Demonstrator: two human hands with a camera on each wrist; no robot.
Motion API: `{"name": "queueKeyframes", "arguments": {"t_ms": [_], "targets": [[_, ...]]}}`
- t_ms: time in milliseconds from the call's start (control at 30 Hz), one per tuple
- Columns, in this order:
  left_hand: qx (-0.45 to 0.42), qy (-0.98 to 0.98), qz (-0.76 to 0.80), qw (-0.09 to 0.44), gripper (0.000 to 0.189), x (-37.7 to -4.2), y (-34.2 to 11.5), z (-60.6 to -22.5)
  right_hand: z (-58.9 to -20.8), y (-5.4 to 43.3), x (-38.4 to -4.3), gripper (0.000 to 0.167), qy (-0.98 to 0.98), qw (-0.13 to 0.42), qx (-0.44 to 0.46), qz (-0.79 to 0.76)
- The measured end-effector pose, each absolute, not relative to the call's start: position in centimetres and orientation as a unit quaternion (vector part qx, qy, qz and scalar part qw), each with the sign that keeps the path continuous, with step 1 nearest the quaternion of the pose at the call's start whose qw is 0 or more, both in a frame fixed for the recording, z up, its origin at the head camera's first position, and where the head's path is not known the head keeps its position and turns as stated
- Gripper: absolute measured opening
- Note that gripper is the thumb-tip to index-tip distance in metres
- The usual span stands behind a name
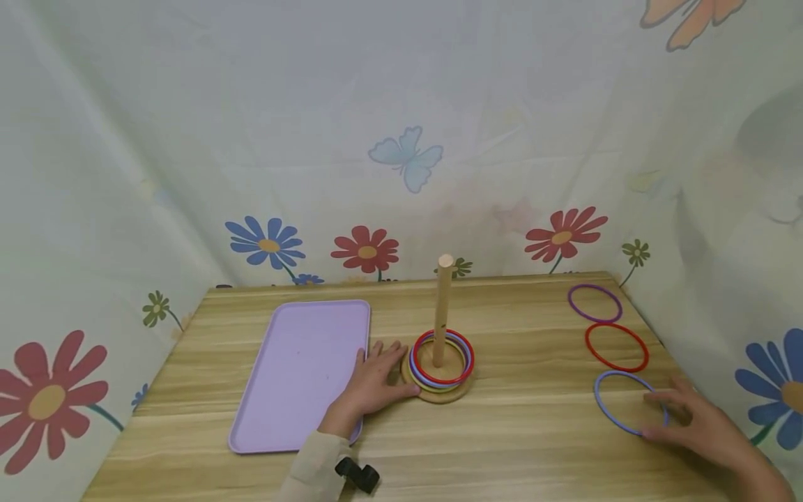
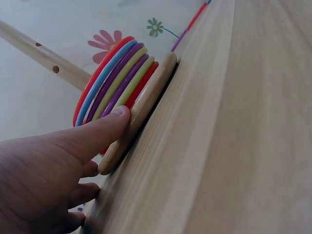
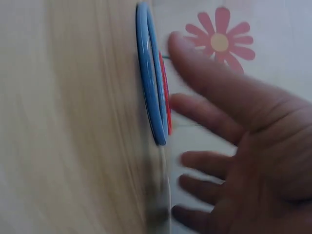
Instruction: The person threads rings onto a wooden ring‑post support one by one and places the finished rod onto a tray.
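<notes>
A wooden peg stand (image 1: 442, 307) with a round base (image 2: 141, 105) stands upright on the table. Several thin rings (image 2: 114, 73) in red, blue, purple and yellow-green are stacked round the foot of its peg. My left hand (image 1: 375, 382) rests at the left side of the base, thumb against its rim by the lowest rings and fingers spread, fairly straight. At the far right my right hand (image 1: 696, 427) is over the near right edge of a blue ring (image 1: 605, 411) lying on the table. Thumb and fingers are parted, with a gap between them and the ring in the right wrist view.
Behind the blue ring lie a red ring (image 1: 617, 368) and a purple ring (image 1: 578, 287), in a row along the table's right edge. A lilac tray (image 1: 297, 362) lies left of the stand, partly behind my left forearm. A flowered cloth (image 1: 301, 160) hangs round the wooden table (image 1: 514, 446).
</notes>
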State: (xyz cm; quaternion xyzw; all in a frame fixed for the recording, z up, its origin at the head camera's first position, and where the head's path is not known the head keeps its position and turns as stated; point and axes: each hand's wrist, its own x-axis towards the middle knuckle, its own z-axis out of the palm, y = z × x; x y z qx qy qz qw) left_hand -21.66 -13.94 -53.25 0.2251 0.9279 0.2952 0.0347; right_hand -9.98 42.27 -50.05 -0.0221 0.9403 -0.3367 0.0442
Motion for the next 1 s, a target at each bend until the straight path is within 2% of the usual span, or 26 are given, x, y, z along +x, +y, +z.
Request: {"name": "queueKeyframes", "arguments": {"t_ms": [133,233,333,700,867,1000], "targets": [[0.225,0.927,0.297,0.035,0.091,-21.6,-14.0,-53.2,-50.2,42.8,-9.7,0.041,0.942,0.071,-0.013,-0.327],[0.226,0.927,0.296,0.035,0.091,-21.6,-14.0,-53.1,-50.3,42.8,-9.6,0.027,0.939,0.062,-0.018,-0.337],[0.226,0.928,0.295,0.033,0.091,-21.6,-14.0,-53.2,-50.7,42.7,-9.5,0.02,0.935,0.05,-0.024,-0.35],[0.224,0.927,0.299,0.039,0.091,-21.4,-13.9,-53.1,-51.9,41.8,-8.9,0.019,0.928,0.001,-0.014,-0.371],[0.224,0.927,0.3,0.039,0.09,-21.4,-13.9,-53.0,-52.6,41.5,-8.8,0.018,0.926,-0.05,-0.023,-0.374],[0.224,0.927,0.299,0.039,0.09,-21.5,-13.9,-52.9,-52.5,41.1,-9.0,0.023,0.917,-0.036,-0.006,-0.396]]}}
